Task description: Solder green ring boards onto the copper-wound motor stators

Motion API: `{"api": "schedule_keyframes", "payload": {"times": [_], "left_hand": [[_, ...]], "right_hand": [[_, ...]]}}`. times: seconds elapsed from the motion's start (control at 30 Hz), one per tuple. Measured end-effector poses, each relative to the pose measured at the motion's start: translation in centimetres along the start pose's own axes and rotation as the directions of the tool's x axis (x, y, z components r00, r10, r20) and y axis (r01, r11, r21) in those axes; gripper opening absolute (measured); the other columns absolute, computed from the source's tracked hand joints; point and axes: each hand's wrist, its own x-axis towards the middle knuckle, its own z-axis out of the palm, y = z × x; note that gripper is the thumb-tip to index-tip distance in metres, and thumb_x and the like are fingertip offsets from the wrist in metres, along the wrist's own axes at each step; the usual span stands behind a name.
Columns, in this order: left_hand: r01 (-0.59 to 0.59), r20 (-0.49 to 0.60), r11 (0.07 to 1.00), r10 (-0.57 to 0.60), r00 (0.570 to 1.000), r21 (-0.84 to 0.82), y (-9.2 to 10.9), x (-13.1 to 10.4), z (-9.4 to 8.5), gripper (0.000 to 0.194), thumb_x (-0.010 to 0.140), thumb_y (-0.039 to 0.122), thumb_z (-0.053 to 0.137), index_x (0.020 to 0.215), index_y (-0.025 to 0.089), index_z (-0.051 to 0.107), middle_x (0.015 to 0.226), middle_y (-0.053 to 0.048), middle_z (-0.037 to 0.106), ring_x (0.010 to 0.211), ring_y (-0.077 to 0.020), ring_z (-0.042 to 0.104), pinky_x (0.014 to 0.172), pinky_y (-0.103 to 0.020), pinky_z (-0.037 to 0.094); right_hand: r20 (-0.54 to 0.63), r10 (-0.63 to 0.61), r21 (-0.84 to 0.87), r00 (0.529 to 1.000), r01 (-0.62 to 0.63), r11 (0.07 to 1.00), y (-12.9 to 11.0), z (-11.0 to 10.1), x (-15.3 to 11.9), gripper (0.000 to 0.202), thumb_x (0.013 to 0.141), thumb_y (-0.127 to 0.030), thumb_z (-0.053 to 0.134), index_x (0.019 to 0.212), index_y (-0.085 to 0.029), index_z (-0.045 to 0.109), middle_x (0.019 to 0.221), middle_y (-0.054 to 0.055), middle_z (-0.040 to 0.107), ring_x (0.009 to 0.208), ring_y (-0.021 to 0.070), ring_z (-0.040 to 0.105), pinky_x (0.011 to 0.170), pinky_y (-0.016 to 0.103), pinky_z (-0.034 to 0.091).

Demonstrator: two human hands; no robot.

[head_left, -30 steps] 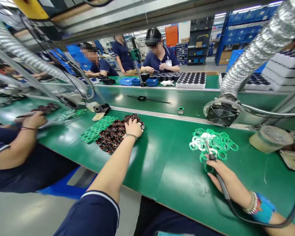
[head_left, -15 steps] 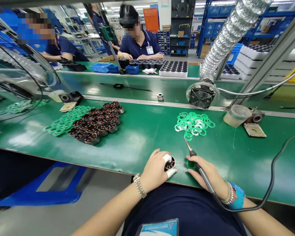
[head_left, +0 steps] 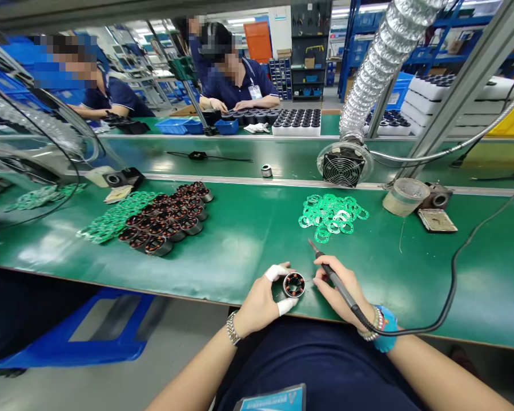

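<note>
My left hand (head_left: pixel 263 297), with white covers on thumb and a finger, grips a motor stator (head_left: pixel 294 285) at the table's near edge. The stator's round opening faces up, showing a ring of copper windings. In my right hand (head_left: pixel 340 288) is a soldering iron (head_left: pixel 340 285), held like a pen, its tip pointing up and left, away from the stator. A thin wire-like line shows between the stator and my right fingertips; whether the fingers pinch it is unclear. Beyond the iron's tip lies a loose pile of green ring-shaped circuit boards (head_left: pixel 332 216).
Rows of stators (head_left: pixel 167 220) stand at left beside more green rings (head_left: pixel 115 217). A fan on a duct (head_left: pixel 341 165) hangs behind the pile. At right are a plastic tub (head_left: pixel 405 197) and an iron stand (head_left: pixel 437 197). The iron's cord (head_left: pixel 449 285) arcs over the right side. Co-workers sit beyond.
The green ring at my right fingers is no longer visible there. My left fingers have moved off the stator's top to its sides, uncovering the windings. The right hand with the iron shifted left.
</note>
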Motion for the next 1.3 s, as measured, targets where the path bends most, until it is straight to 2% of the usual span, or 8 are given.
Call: {"api": "schedule_keyframes", "payload": {"times": [0.13,0.33,0.53,0.63,0.73,0.87,1.03,1.3], "left_hand": [[-0.097,-0.043,0.992,0.101,0.994,0.083,1.4,-0.2,0.9,0.043,0.065,0.013,0.062,0.105,0.022,0.047,0.106,-0.008,0.056,0.101,-0.0221,0.056,0.090,-0.038,0.045],[-0.152,0.040,0.983,0.149,0.988,0.103,1.8,0.8,0.8,0.043,0.066,0.010,0.059,0.105,0.023,0.048,0.104,-0.007,0.053,0.095,-0.0203,0.055,0.084,-0.035,0.048],[-0.127,0.092,0.992,0.127,0.988,-0.008,0.5,1.9,-0.1,0.043,0.066,0.012,0.061,0.106,0.021,0.048,0.107,-0.008,0.053,0.098,-0.0207,0.055,0.088,-0.035,0.045],[-0.123,0.129,0.991,0.128,0.983,-0.048,0.1,2.2,-0.2,0.043,0.065,0.012,0.061,0.105,0.021,0.048,0.107,-0.008,0.054,0.097,-0.0211,0.056,0.088,-0.036,0.045],[-0.118,0.158,0.991,0.125,0.980,-0.056,0.1,2.5,-0.2,0.043,0.064,0.011,0.061,0.104,0.021,0.050,0.107,-0.008,0.054,0.097,-0.0218,0.055,0.087,-0.037,0.045],[-0.118,0.188,0.992,0.123,0.974,-0.041,0.0,3.0,-0.4,0.042,0.063,0.011,0.060,0.103,0.021,0.051,0.106,-0.008,0.055,0.096,-0.0218,0.056,0.086,-0.037,0.046],[-0.152,0.186,0.987,0.158,0.970,-0.045,-0.2,3.2,-0.4,0.042,0.064,0.010,0.061,0.104,0.020,0.051,0.106,-0.007,0.055,0.097,-0.0202,0.055,0.086,-0.035,0.046],[-0.142,0.188,0.988,0.150,0.971,-0.054,-0.4,3.3,-0.3,0.042,0.065,0.011,0.061,0.104,0.020,0.051,0.107,-0.008,0.055,0.098,-0.0207,0.055,0.088,-0.036,0.045]], "right_hand": [[0.001,0.005,-0.033,1.000,-0.004,0.999,0.4,-0.3,-0.7,0.030,0.078,-0.013,0.048,0.106,-0.022,0.046,0.070,-0.003,0.057,0.060,0.0109,0.055,0.060,0.021,0.047],[0.013,-0.148,-0.194,0.989,0.147,0.970,1.0,-0.5,-1.2,0.025,0.082,-0.013,0.046,0.106,-0.021,0.051,0.079,0.003,0.059,0.069,0.0143,0.057,0.067,0.026,0.048],[0.022,-0.165,-0.219,0.986,0.165,0.962,0.6,-4.2,-2.2,0.013,0.086,-0.018,0.050,0.093,-0.020,0.060,0.081,0.004,0.066,0.071,0.0151,0.061,0.067,0.026,0.050],[0.022,-0.147,-0.224,0.989,0.148,0.963,0.6,-6.1,-3.0,0.020,0.086,-0.024,0.052,0.103,-0.022,0.061,0.090,0.005,0.070,0.078,0.0169,0.065,0.070,0.028,0.053],[0.001,-0.072,-0.224,0.997,0.070,0.972,0.9,-7.0,-3.4,0.019,0.085,-0.027,0.053,0.100,-0.022,0.064,0.092,0.004,0.071,0.083,0.0183,0.066,0.075,0.029,0.054],[0.051,0.038,-0.154,0.998,-0.030,0.988,1.4,-7.2,-3.3,0.014,0.083,-0.026,0.054,0.091,-0.022,0.066,0.091,0.003,0.071,0.083,0.0175,0.067,0.075,0.028,0.055],[0.121,0.041,-0.159,0.992,-0.021,0.987,1.6,-7.1,-3.0,0.016,0.084,-0.025,0.053,0.093,-0.022,0.066,0.089,0.003,0.070,0.082,0.0169,0.066,0.075,0.027,0.054],[0.150,0.043,-0.153,0.988,-0.019,0.988,1.4,-7.1,-2.8,0.016,0.084,-0.025,0.053,0.093,-0.022,0.066,0.085,0.002,0.070,0.077,0.0159,0.066,0.068,0.025,0.052]]}}
